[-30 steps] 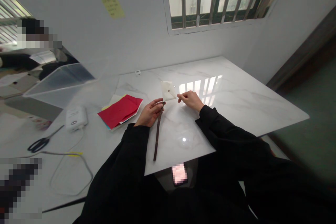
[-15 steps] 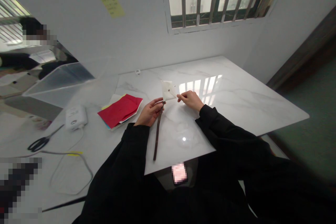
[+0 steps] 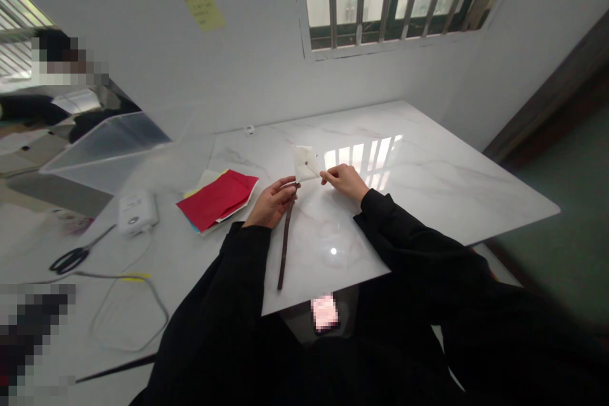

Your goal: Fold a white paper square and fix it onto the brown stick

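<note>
My left hand [image 3: 272, 203] is closed round the upper part of a thin dark brown stick [image 3: 285, 244], whose lower end points toward the front edge of the table. At the top of the stick is a white folded paper piece [image 3: 303, 168], roughly square, like a small pinwheel, with a dark dot near its middle. My right hand [image 3: 343, 179] pinches the paper's lower right corner between thumb and forefinger. Just beyond the paper's right edge is a tiny shiny speck [image 3: 316, 155]. How the stick and paper join is partly hidden by my left fingers.
Left of my hands lies a stack of coloured sheets, red on top [image 3: 216, 200]. Farther left are black-handled scissors [image 3: 71, 259], a white power adapter [image 3: 137, 212] with a grey cable, and a clear plastic box [image 3: 109, 139]. Another person [image 3: 52, 101] sits at the far left.
</note>
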Demonstrator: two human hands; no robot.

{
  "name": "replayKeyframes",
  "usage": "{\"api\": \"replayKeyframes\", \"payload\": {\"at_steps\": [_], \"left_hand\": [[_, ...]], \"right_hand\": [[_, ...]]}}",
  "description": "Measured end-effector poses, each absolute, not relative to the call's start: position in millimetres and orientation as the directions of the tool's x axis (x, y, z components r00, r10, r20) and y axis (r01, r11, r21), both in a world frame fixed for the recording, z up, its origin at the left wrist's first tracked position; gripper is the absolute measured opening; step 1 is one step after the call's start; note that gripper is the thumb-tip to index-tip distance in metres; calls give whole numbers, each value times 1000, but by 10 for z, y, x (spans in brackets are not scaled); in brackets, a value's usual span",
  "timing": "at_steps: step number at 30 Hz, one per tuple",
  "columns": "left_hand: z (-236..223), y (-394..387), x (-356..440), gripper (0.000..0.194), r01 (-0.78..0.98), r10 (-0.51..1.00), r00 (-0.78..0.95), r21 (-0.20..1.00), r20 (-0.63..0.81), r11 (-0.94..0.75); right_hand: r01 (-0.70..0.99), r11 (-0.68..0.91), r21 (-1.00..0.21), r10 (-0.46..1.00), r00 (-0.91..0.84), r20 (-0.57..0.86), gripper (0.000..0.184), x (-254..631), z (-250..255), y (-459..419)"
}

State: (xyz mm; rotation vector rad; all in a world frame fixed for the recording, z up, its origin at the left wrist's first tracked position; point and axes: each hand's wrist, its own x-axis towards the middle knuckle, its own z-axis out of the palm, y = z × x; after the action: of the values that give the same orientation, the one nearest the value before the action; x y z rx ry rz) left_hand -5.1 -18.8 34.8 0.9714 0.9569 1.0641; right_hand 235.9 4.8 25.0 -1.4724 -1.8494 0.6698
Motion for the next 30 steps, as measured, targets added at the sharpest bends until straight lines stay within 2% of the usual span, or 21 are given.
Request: {"api": "replayKeyframes", "payload": {"at_steps": [30], "left_hand": [[358, -186, -52, 44, -253, 965, 209, 944, -159, 210]], "right_hand": [[625, 235, -745, 972, -142, 187, 38, 2356, 259, 39]]}}
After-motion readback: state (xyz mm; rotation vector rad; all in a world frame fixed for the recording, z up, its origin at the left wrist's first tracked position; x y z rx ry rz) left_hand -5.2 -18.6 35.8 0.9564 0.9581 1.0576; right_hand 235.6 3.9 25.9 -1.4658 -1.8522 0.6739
